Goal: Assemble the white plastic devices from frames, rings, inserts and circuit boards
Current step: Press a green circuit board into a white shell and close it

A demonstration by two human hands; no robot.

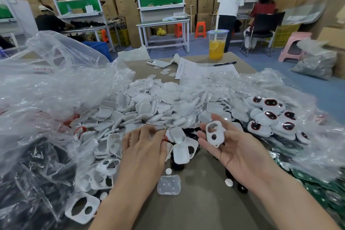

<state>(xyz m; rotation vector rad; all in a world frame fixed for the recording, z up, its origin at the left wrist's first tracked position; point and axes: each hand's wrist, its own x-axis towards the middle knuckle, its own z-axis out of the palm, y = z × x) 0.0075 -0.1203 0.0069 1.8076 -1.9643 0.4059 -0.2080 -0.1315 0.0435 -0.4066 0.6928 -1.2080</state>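
White plastic frame (214, 134), two holes, held on end and a little tilted at the tips of the right hand (235, 149). Palm up, thumb behind the frame, fingers under it: a light pinch, just above the near side of the heap.

Left hand (143, 145) is palm down on the heap of white shells (149, 110), fingertips curled at a scrap of red, likely a ring (164, 138). It is blurred there; cannot tell whether it has hold.

Risks, as I judge them:
- The frame slips from so light a grip and drops among look-alike parts.
- Rummaging with the left hand shoves loose shells onto the bare desk (196, 201) and toward its near edge.
- The ring looks thin; a hurried pull could bend it or bring up two.
- Finished units (270, 115) lie just right of the frame hand; a careless forearm could mix them back in.
- The drink cup (216, 46) stands well apart: small worry.
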